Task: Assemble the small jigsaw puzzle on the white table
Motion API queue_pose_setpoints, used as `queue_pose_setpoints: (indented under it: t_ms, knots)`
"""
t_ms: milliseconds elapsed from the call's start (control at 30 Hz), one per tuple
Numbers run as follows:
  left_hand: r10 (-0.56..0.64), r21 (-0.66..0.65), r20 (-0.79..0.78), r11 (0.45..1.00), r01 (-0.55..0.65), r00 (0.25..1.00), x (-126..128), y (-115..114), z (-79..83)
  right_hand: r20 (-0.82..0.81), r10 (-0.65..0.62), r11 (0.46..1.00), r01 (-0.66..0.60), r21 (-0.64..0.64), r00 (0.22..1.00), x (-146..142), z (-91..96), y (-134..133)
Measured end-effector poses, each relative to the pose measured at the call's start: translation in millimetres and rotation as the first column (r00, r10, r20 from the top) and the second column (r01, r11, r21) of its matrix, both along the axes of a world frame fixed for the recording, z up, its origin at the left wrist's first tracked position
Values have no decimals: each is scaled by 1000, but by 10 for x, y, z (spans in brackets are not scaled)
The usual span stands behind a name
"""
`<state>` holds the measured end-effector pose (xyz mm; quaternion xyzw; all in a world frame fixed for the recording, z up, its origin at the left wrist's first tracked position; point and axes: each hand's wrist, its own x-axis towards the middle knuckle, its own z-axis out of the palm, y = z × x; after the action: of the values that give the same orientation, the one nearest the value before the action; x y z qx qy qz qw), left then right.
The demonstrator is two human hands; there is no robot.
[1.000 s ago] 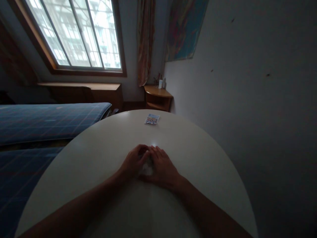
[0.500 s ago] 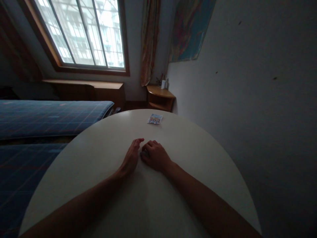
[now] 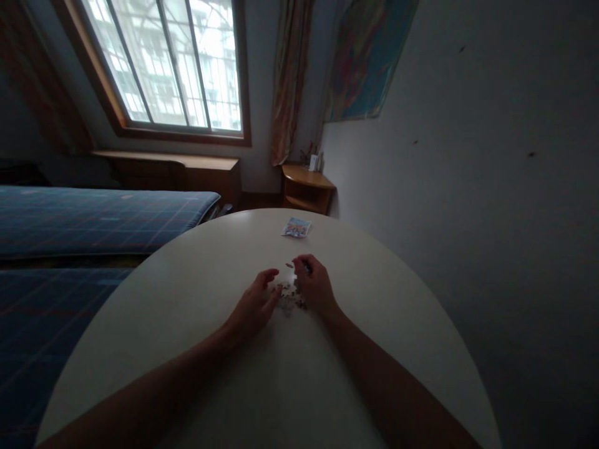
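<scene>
A small heap of puzzle pieces (image 3: 287, 298) lies on the round white table (image 3: 196, 287), between my two hands. My left hand (image 3: 255, 304) rests on the table at the heap's left edge, fingers stretched out toward it. My right hand (image 3: 316, 285) sits at the heap's right side with its fingers curled; a small piece seems pinched at its fingertips, too dim to be sure. Farther back on the table lies a small colourful picture card (image 3: 296, 227).
A bed with a blue checked cover (image 3: 93, 215) runs along the left of the table. A wooden corner shelf (image 3: 306, 186) stands behind it under a curtain. A grey wall (image 3: 468, 187) is close on the right. The room is dim.
My hands were cupped together over the pieces; they have parted, the right hand moving back and right, and the heap now shows between them. The view shifted slightly.
</scene>
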<state>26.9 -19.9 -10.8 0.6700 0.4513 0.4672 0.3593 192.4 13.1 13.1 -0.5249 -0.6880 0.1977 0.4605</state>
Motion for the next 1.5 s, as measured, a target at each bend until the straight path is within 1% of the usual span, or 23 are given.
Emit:
queue_pose_setpoints:
  t_ms: [100,167,200,267,333,400,433,467,533,600,700,767,833,900,967,1067,1167,1300,1400,1500]
  knots:
    - [1,56,-188,998,9,982,-12,-75,-11,-67,37,999,-39,-25,997,-15,-10,-13]
    - [-6,98,-335,994,41,942,-24,-104,-20,-73,61,997,-64,-40,995,-27,-6,-30]
    - [-16,113,-382,991,64,924,-31,-109,-22,-67,62,997,-65,-44,996,-26,1,-38]
    - [-28,128,-399,988,86,917,-42,-95,-19,-34,40,998,-42,-45,999,3,17,-60]
    - [-26,132,-375,988,81,927,-48,-52,-15,10,-3,999,3,-44,1000,63,19,-106]
    - [-14,125,-348,990,61,937,-42,10,-16,85,-18,998,23,-57,996,138,-8,-191]
    - [-9,120,-337,991,53,941,-33,43,-17,139,-2,997,13,-72,990,172,-34,-247]
    - [-6,115,-324,992,45,946,-21,75,-19,236,39,995,-16,-97,971,199,-64,-306]
    - [-10,95,-286,995,39,958,12,130,-19,420,132,986,-77,-146,898,220,-127,-410]
    - [-37,70,-234,996,55,971,44,166,-7,502,166,982,-99,-158,849,192,-171,-455]
    - [-49,45,-139,997,55,989,67,196,24,518,168,985,-126,-116,839,87,-180,-390]
    - [-10,37,-81,999,13,997,63,213,39,514,177,984,-170,-62,839,12,-153,-304]
    - [34,26,-35,999,-33,999,53,229,37,516,165,983,-185,-13,841,-43,-115,-237]
    - [60,12,-2,998,-60,998,46,242,18,535,122,988,-155,17,836,-75,-76,-212]
    - [67,-1,18,998,-67,998,43,244,-11,575,70,993,-109,34,815,-92,-44,-224]
    - [60,-21,26,998,-60,998,33,229,-46,617,33,998,-63,27,786,-104,-18,-262]
    - [33,-42,25,999,-31,999,12,207,-55,597,21,1000,-27,2,802,-107,-17,-274]
    - [-55,-53,52,997,58,997,-1,204,-54,520,11,1000,1,-24,854,-80,-27,-242]
    - [-104,-39,74,994,107,992,6,208,-53,410,31,999,-14,-45,911,-26,-22,-200]
    - [-135,-17,76,990,137,988,13,172,-29,259,61,998,-49,-50,964,34,-9,-167]
